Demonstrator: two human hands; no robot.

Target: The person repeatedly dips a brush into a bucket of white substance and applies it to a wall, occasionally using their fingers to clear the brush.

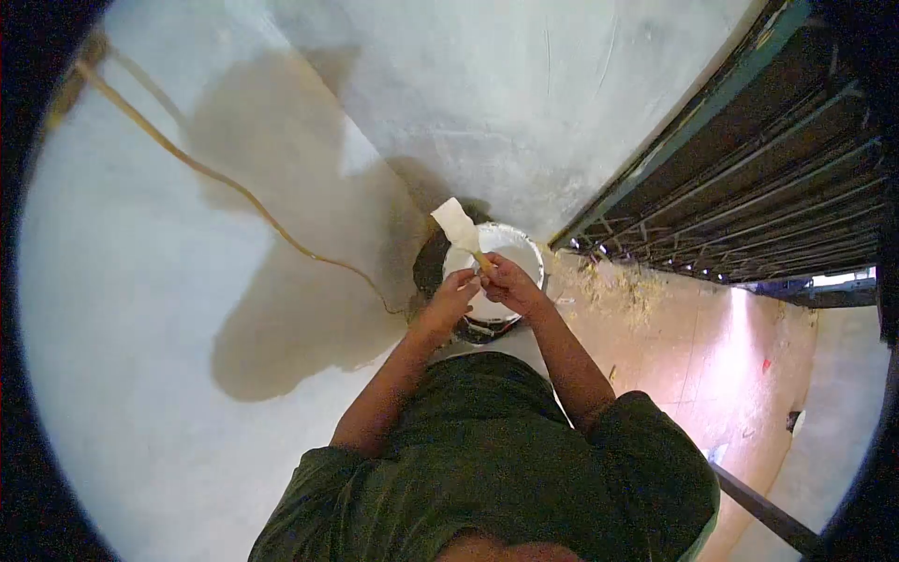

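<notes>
My right hand (510,284) is closed around the yellowish handle of a putty knife (456,225). Its wide flat blade is whitish and points up and to the left. My left hand (451,297) is close beside it, fingers pinched together near the handle's end; whatever is between them is too small to make out. Directly below both hands stands a round bucket (526,245) holding white material, with white smears on its rim and dark outer side.
A pale wall (524,84) rises ahead, and a yellowish hose or cable (225,183) runs across the left. At right is a dark slatted metal frame (740,169). Crumbly debris (613,295) lies on the brownish floor (655,347) right of the bucket.
</notes>
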